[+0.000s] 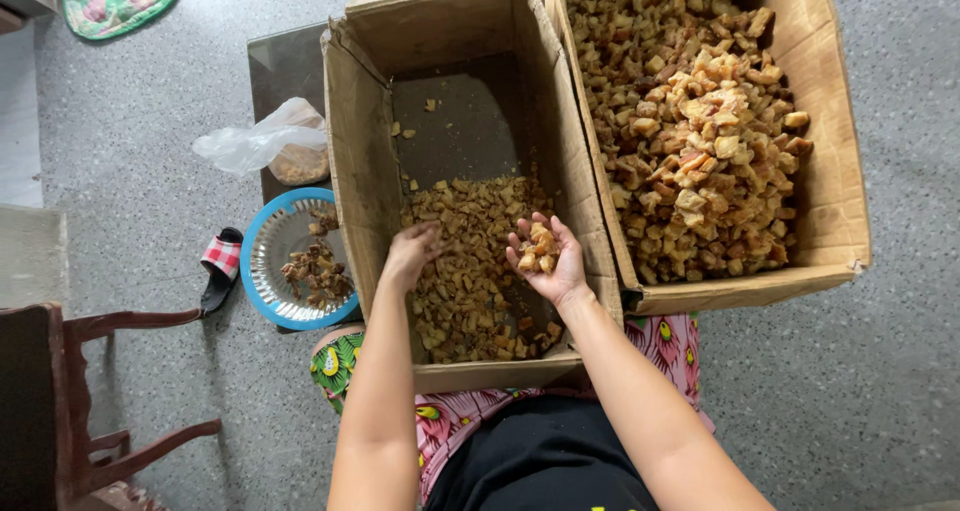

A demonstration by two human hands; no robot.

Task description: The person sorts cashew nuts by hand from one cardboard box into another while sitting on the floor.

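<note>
At nine o'clock, a blue-rimmed plate holds brown scraps; a clear plastic bag lies above it, a checked slipper beside it, and a wooden chair at eight.

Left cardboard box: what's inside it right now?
The left cardboard box holds a shallow layer of small brown pieces at the near end; its far floor is mostly bare. The left hand reaches in, covering pieces beneath it. The right hand cups several pieces above.
</note>
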